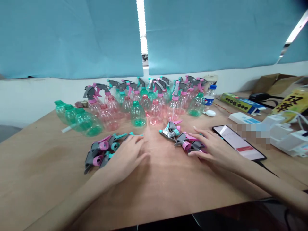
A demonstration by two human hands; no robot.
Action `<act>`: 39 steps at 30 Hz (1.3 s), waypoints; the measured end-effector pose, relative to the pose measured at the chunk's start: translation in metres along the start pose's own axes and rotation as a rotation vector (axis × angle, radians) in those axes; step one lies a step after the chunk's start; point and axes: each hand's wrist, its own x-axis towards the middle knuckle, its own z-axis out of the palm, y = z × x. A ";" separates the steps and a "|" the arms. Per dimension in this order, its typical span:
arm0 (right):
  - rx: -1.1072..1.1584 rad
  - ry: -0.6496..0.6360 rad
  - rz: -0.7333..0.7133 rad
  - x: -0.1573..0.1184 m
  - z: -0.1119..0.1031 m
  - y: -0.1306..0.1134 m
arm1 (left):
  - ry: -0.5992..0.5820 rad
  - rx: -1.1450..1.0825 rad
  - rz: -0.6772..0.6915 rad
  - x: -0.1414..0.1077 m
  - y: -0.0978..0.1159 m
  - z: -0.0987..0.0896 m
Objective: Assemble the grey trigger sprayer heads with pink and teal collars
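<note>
My left hand (pixel 128 154) is open, fingers a little apart, at the right side of a pile of grey, pink and teal spray heads (pixel 97 152). Over the right end of a second group of spray heads (pixel 184 141) my right hand (pixel 209 146) is spread open, partly covering them. Neither hand grips anything that shows. Behind both stand several clear pink bottles (pixel 156 114) and green bottles (pixel 138 115) without heads. Farther back, many bottles have spray heads on. At the left, green bottles (pixel 83 120) stand close together.
Right of my right hand lies a phone (pixel 238 142) with its screen lit. Beyond it are a white power strip (pixel 245 119), white plugs (pixel 281 131), a long box (pixel 240 102) and a yellow package (pixel 292 102). A blue-capped drink bottle (pixel 209 96) stands near the wall.
</note>
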 end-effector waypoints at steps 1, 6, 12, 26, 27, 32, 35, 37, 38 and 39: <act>-0.053 -0.014 0.031 -0.003 0.004 0.004 | -0.027 -0.013 0.030 0.008 0.007 0.005; -0.160 -0.076 0.205 -0.007 0.023 0.014 | -0.051 -0.080 0.090 0.048 0.029 0.031; -0.090 -0.106 0.166 0.006 0.030 0.004 | -0.019 -0.133 0.042 0.081 0.036 0.057; 0.264 -0.116 -0.146 0.038 0.023 0.009 | -0.005 -0.377 -0.059 0.085 0.037 0.079; 0.267 -0.102 -0.131 0.042 0.024 0.009 | 0.028 -0.388 -0.065 0.085 0.039 0.080; 0.268 -0.104 -0.142 0.067 0.027 0.012 | 0.243 -0.342 0.091 0.072 0.046 0.075; 0.275 -0.143 -0.190 0.078 0.028 0.010 | 0.233 -0.330 0.271 0.054 0.049 0.068; 0.279 -0.157 -0.219 0.081 0.030 0.006 | 0.188 -0.333 0.352 0.042 0.050 0.064; 0.281 -0.163 -0.234 0.081 0.031 0.004 | 0.166 -0.333 0.381 0.036 0.051 0.061; 0.284 -0.169 -0.247 0.081 0.033 0.002 | 0.145 -0.331 0.400 0.030 0.051 0.059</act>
